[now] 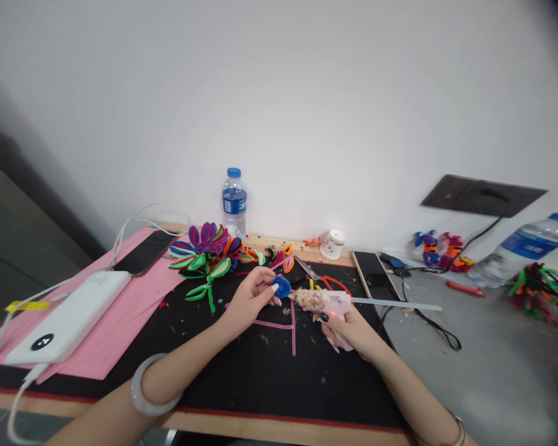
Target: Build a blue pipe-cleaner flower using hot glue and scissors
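Between the fingertips of my left hand (pixel 253 294) is a small blue coiled disc (pixel 283 285), which looks like wound pipe cleaner. My right hand (pixel 346 331) is wrapped around a pale pink hot glue gun (pixel 338 301) with a red light glowing on it. Its nozzle end is crusted with residue and points left, right at the disc's edge; whether they touch I cannot tell. A long translucent glue stick (pixel 400 303) sticks out of its back. Pink strips (pixel 293 334) lie on the black mat (pixel 242 378) beneath my hands.
Pipe-cleaner flowers (pixel 209 248) lie behind my left hand. Orange-handled scissors (pixel 307 267), a paper cup (pixel 333 244) and a phone (pixel 376 274) are farther back. A water bottle (pixel 235 201) stands by the wall. A white power bank (pixel 69 316) rests on pink sheets (pixel 116 337) at left.
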A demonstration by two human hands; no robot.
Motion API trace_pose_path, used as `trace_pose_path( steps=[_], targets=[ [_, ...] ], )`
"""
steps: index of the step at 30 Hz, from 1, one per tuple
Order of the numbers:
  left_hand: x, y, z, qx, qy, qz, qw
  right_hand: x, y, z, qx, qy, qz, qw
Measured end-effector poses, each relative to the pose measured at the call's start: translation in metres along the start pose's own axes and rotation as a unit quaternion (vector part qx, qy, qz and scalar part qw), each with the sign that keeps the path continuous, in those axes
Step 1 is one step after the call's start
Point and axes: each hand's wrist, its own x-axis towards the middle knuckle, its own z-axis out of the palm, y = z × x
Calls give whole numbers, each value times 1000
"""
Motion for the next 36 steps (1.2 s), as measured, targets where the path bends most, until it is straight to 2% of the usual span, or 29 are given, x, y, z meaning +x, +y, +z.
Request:
trace_pose_path(
  steps=[17,36],
  targets=[
    [-1,-2,0,6,-1,-4,1000,-3,-5,2,19,29,13,999],
    [-2,-6,-1,39,-15,14,999,-1,2,-3,46,10,-12,999]
  ],
)
